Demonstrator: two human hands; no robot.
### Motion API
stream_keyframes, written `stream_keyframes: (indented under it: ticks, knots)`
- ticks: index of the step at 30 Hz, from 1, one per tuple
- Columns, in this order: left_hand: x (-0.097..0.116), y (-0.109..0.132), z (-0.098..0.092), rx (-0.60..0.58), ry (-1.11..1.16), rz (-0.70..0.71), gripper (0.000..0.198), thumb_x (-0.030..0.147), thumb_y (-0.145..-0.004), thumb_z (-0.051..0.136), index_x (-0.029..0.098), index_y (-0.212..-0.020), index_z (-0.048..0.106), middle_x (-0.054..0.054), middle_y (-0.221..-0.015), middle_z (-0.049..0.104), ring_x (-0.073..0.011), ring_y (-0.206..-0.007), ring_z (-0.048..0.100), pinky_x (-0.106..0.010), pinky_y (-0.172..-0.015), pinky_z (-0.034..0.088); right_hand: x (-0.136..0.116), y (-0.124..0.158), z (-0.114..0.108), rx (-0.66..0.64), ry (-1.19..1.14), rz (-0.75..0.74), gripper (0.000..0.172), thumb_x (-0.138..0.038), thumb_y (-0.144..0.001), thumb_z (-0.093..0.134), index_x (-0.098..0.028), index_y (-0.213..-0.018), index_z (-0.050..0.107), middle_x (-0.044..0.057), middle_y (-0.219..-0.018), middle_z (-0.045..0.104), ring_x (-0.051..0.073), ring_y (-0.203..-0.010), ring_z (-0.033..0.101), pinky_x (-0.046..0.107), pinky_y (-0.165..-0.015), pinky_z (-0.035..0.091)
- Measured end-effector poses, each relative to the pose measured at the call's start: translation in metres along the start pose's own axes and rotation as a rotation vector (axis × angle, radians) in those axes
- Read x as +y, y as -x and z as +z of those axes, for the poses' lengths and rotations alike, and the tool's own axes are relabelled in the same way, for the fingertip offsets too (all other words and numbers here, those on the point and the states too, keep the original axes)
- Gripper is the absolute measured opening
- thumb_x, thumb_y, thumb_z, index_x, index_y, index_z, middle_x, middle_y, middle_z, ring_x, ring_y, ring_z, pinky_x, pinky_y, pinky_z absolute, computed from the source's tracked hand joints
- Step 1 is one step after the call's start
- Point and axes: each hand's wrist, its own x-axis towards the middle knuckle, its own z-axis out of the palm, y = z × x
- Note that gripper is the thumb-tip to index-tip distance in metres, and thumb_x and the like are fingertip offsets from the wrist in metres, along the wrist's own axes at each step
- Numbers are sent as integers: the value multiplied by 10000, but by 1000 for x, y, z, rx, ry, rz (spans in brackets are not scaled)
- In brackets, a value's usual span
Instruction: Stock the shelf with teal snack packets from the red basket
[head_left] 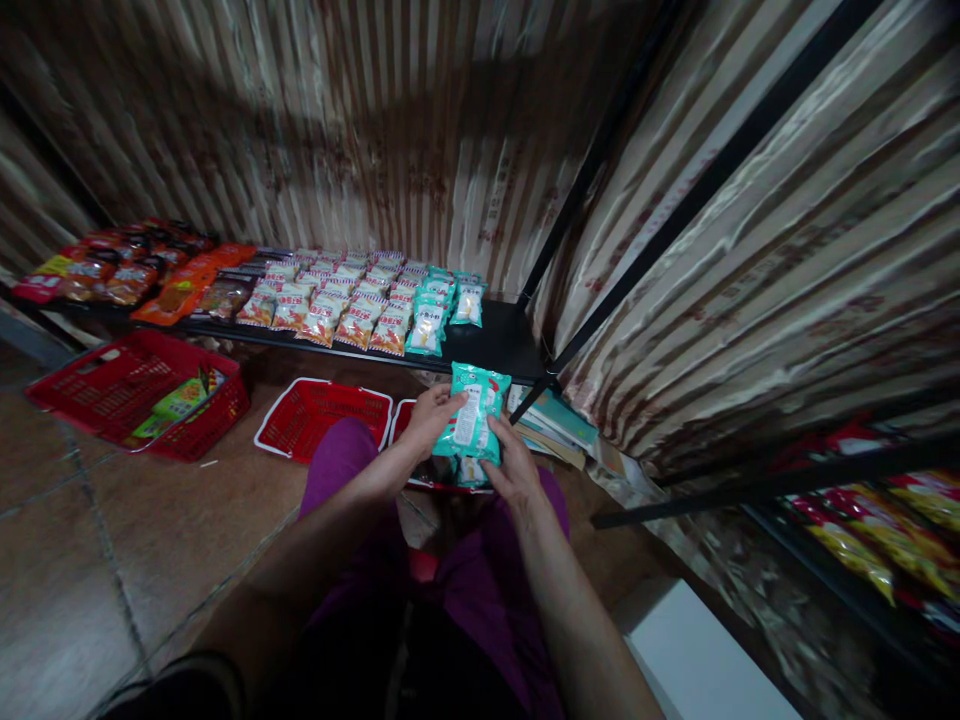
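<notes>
Between my two hands are teal snack bags, held together above a red basket at my knees. My left hand grips their left side, its thumb across the front. On the right side my right hand has its fingers closed around the lower edge. More teal packaging lies in the basket below, partly hidden by my hands. Ahead on the black shelf stand similar teal bags, beside rows of white and orange snack bags.
Left of my knees are an empty-looking red basket and another red basket containing green packets. Black shelf posts rise at right. Nearby lie flattened cartons, a white box and yellow-red bags.
</notes>
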Motion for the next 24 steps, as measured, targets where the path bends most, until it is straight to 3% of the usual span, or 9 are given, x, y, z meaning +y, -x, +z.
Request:
stream_keyframes:
  ticks: [5, 9, 12, 15, 24]
  knots:
    - [0, -3, 0, 124, 18, 60, 321, 335, -600, 756, 156, -836, 633, -27, -758, 677, -130, -659, 608, -236, -623, 463, 0, 6, 4, -47, -71, 45, 500, -366, -645, 766, -351, -1115, 597, -54, -1015, 694, 146, -825, 659, 270, -693, 545]
    - [4, -11, -2, 194, 64, 122, 283, 298, -635, 722, 160, -853, 606, -20, -764, 668, -120, -664, 607, -239, -646, 469, 5, 10, 6, -61, -140, 49, 516, -266, -550, 843, -282, -1011, 611, -43, -841, 712, 159, -788, 686, 373, -806, 560]
    - [4, -17, -1, 235, 96, 145, 280, 277, -641, 713, 159, -854, 575, -15, -763, 664, -119, -672, 611, -248, -670, 472, 11, 10, 8, -21, -138, 115, 413, -300, -482, 878, -207, -788, 616, -13, -745, 712, 180, -763, 702, 329, -773, 571]
    - [2, -20, 2, 238, 93, 132, 271, 270, -652, 703, 159, -854, 560, -10, -748, 657, -119, -660, 609, -251, -662, 472, 16, 9, 13, 21, -146, 135, 416, -332, -424, 894, -182, -664, 589, -9, -665, 697, 152, -695, 693, 266, -712, 578]
    - [-3, -16, -1, 293, 109, 148, 294, 229, -621, 701, 171, -857, 536, 16, -736, 621, -101, -645, 581, -233, -647, 455, 30, 16, 24, 167, -202, 46, 399, -270, -439, 872, -186, -573, 505, -63, -559, 638, 78, -546, 623, 184, -575, 547]
